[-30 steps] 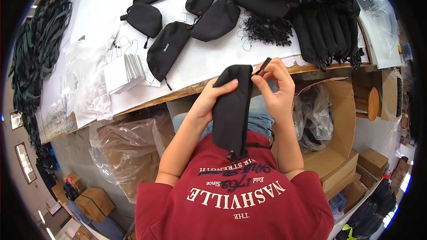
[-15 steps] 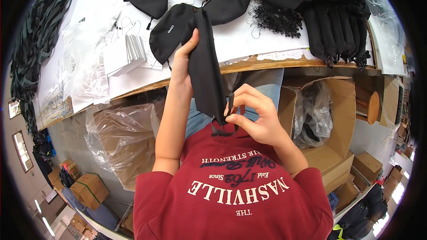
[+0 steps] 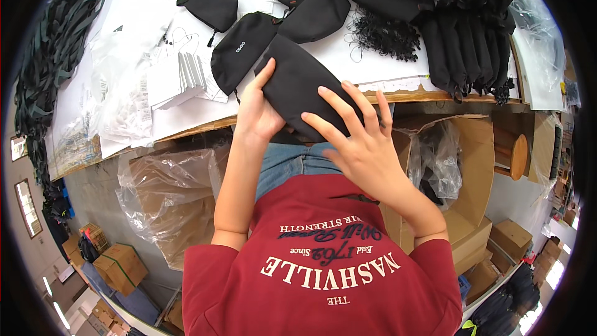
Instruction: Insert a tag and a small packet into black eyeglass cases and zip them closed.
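Note:
A black fabric pouch [image 3: 305, 84] is held over the front edge of the table, its broad plain face turned up. My left hand [image 3: 261, 109] grips its left side, the thumb on top and the other fingers hidden beneath. Across the right part of the pouch lies my right hand [image 3: 357, 130], its fingers spread and touching the fabric. Just beyond, another black pouch [image 3: 239, 50] with small white print lies on the white table top. Several more black pouches, such as the one with a zip cord [image 3: 212, 6], lie farther back.
A stack of white cards [image 3: 186, 71] with strings sits at the left beside clear plastic bags [image 3: 121, 87]. Black cords [image 3: 388, 34] and piled black pouches [image 3: 460, 50] lie at the right. Open cardboard boxes with plastic liners [image 3: 171, 196] [image 3: 476, 174] stand below the table edge.
The pouch has turned from edge-on to face up and moved up toward the table. My right hand has released the zip end and spread over the fabric.

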Demonstrator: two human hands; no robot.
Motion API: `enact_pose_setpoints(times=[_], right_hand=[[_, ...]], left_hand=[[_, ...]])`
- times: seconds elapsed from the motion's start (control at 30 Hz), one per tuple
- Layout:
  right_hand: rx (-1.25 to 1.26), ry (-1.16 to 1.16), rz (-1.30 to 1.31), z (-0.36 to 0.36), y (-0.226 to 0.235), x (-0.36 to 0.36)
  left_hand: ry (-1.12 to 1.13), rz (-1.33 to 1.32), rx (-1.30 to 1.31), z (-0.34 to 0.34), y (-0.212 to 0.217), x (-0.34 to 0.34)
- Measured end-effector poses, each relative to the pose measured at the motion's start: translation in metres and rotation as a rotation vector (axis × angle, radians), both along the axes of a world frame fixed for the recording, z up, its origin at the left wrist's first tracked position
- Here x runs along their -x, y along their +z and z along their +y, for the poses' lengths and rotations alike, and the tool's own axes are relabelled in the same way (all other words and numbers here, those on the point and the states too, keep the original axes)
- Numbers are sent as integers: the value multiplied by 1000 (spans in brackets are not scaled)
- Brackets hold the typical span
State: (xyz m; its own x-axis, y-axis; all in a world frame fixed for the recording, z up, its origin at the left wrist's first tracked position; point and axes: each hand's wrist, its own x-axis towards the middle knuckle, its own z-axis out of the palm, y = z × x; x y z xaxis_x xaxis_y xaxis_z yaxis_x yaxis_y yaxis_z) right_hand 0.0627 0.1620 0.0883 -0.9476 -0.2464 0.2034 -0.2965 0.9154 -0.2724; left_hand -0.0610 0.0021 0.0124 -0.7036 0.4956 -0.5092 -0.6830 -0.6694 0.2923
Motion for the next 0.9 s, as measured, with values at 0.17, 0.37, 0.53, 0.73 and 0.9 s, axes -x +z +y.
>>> enact_pose_setpoints(times=[0.17,0.37,0.53,0.73,0.9], right_hand=[[111,48,108,20,-18,12],[1155,-219,-229,38,-28,8],[1404,-242,-312,43,-14,6],[1174,-58,-207,68,-18,3],[858,25,-319,83,-9,6]], left_hand=[[-55,-73,-220,-6,6,-24],[-97,1138,923,-25,4,-35],[-99,1388,812,-39,15,-24],[-22,1377,633,-31,23,-23],[22,1301,674,-24,23,-28]])
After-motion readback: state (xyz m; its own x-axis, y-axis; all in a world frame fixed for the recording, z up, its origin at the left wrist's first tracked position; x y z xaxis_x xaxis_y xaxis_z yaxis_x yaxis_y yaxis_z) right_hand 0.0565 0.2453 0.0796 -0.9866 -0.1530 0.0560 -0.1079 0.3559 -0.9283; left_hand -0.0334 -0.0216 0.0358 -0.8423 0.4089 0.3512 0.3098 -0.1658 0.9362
